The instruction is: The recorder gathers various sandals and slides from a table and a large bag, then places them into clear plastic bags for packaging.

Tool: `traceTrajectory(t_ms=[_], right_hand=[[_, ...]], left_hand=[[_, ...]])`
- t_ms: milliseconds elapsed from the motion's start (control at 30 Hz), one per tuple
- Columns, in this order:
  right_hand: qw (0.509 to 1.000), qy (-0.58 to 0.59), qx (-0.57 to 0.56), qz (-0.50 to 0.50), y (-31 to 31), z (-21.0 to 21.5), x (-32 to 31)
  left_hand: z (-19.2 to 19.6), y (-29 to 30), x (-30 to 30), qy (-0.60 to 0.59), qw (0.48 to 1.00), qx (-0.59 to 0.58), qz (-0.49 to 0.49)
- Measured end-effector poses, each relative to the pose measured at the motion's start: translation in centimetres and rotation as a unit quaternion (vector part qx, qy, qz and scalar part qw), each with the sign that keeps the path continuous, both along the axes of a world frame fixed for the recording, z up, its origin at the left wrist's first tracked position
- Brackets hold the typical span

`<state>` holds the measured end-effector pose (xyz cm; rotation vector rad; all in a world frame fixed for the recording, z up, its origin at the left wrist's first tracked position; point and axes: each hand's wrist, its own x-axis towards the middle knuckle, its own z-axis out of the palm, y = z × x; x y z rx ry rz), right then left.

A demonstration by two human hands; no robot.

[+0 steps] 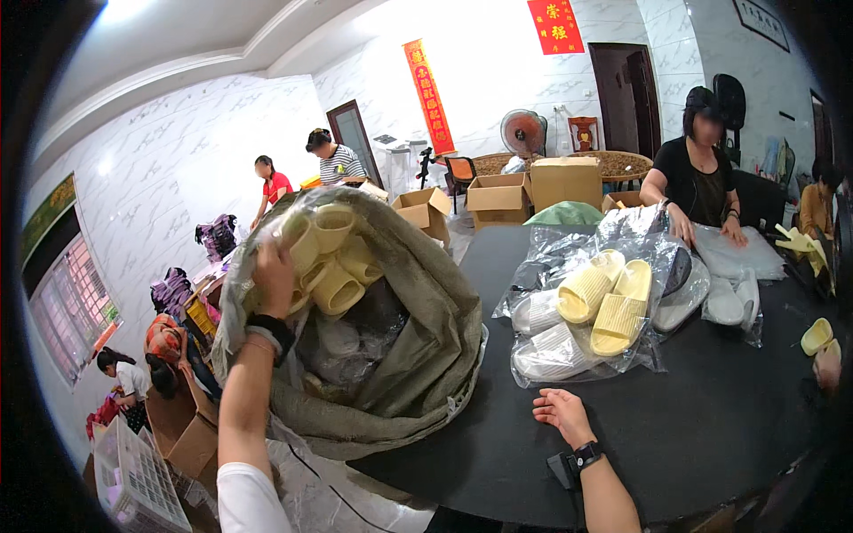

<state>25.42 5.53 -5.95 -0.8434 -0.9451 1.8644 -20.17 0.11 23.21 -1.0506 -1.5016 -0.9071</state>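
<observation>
At the left, my left hand (274, 274) is closed at the edge of a bundle of pale yellow slippers (336, 258) in clear plastic, its fingertips slightly blurred. The bundle is in the mouth of a large grey-green woven sack (444, 355); dark and clear plastic-wrapped items lie deeper inside. Over the black table (684, 435), my right hand (566, 416) is empty, fingers loosely apart. Just beyond it lie a pair of yellow slippers (613, 306) on clear plastic bags and white slippers (555, 351) in plastic.
Across the table, a co-worker (702, 169) rests both hands on a stack of clear bags (737, 249). Another person's hand (827, 366) is by small yellow slippers (817, 336) at the right edge. Cardboard boxes (498, 200) stand behind; a white crate (138, 480) sits lower left.
</observation>
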Motion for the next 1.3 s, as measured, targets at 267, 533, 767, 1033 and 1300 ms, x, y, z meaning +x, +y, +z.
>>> traceTrajectory(t_ms=[267, 533, 767, 1033, 1300], right_hand=[[0.999, -0.029, 0.003, -0.029, 0.0, 0.2, 0.7], [0.999, 0.037, 0.0, -0.016, 1.2, -1.9, 0.9], [1.0, -0.011, 0.004, 0.024, -0.4, 0.1, -0.7], [0.998, 0.048, 0.025, 0.017, 0.2, -1.8, 0.1], [0.999, 0.004, 0.028, -0.018, 0.5, -0.9, 1.3]], left_hand=[[8.4, 0.7, 9.1, -0.189, 0.935, 0.026, -0.298], [-1.1, 13.2, 22.1, -0.672, 0.445, -0.063, -0.589], [-15.3, 23.3, 32.1, -0.633, 0.348, -0.097, -0.684], [-17.0, 15.3, 32.1, -0.704, 0.373, -0.304, -0.523], [-15.9, 10.5, 14.7, -0.455, 0.807, -0.086, -0.368]])
